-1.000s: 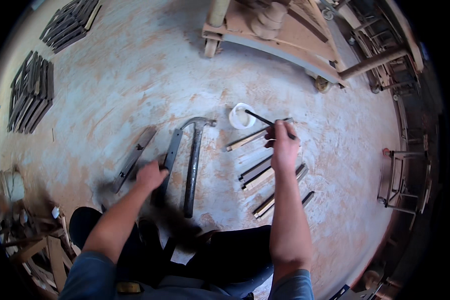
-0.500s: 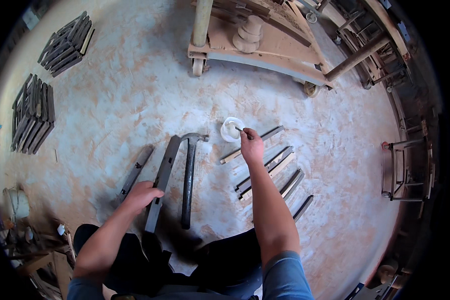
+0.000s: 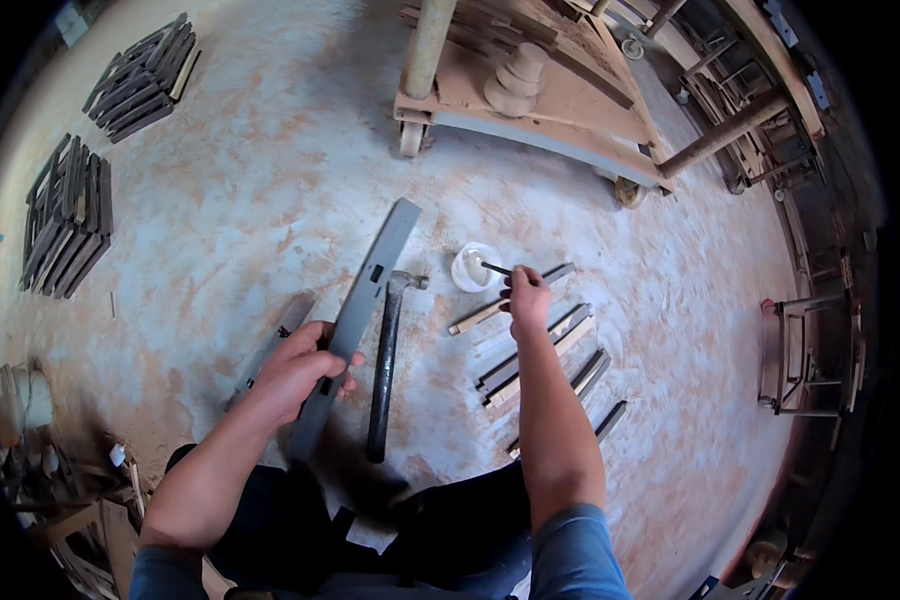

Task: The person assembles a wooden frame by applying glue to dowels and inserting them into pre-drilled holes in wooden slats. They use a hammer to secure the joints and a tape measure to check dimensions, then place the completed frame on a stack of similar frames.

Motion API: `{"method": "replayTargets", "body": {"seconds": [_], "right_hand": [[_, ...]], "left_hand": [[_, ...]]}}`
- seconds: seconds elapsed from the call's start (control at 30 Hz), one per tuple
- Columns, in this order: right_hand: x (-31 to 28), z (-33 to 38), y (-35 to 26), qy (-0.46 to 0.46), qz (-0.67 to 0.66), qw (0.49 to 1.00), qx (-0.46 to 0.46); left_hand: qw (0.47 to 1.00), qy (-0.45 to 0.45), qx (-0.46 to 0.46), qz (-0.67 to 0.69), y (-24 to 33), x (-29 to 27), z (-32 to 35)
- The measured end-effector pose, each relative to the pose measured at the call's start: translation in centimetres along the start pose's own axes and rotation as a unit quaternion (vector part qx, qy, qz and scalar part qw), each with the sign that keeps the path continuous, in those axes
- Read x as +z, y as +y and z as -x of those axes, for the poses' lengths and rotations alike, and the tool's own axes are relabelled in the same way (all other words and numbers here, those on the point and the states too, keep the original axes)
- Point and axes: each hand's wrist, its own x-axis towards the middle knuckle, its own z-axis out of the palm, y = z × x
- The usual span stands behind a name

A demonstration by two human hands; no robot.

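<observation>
My left hand [image 3: 300,372] is wrapped round a long dark grey wooden bar [image 3: 365,275] with slots cut in it, its far end raised off the floor. In my right hand [image 3: 527,298] is a thin dark stick [image 3: 497,268], pinched near one end, its tip over a small white tub [image 3: 462,270] with pale stuff inside. A claw hammer [image 3: 382,380] lies between my hands, close to the bar. Left of the bar, partly hidden by my hand, rests a second slotted bar [image 3: 288,322]. Beyond and beside my right forearm lie several dark wooden strips [image 3: 542,355] with pale sides.
Two stacks of dark wooden frames [image 3: 67,220] stand at the far left. Ahead is a wheeled wooden cart [image 3: 580,125] carrying turned wood and boards. A small wheeled rack [image 3: 810,350] is at the right, and wood scraps [image 3: 100,530] lie at the lower left.
My left hand has raised the bar from the floor and tilted its far end forward past the hammer head. My right hand has drawn back slightly to the right, showing more of the stick.
</observation>
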Motion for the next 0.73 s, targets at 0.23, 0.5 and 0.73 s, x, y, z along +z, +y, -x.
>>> {"method": "replayTargets", "body": {"seconds": [0.23, 0.5, 0.73], "right_hand": [[-4.5, -0.8, -0.4, -0.024, -0.234, 0.964, 0.124], [-4.6, 10.0, -12.6, -0.139, -0.307, 0.939, -0.068], [-1.0, 16.3, -13.6, -0.143, -0.124, 0.973, -0.135]], "left_hand": [[1.000, 0.009, -0.018, 0.019, 0.4, 0.5, -2.2], [1.000, -0.006, -0.012, 0.008, 1.2, 0.7, -3.2], [1.000, -0.025, 0.007, -0.013, 0.7, 1.2, -3.7]]}}
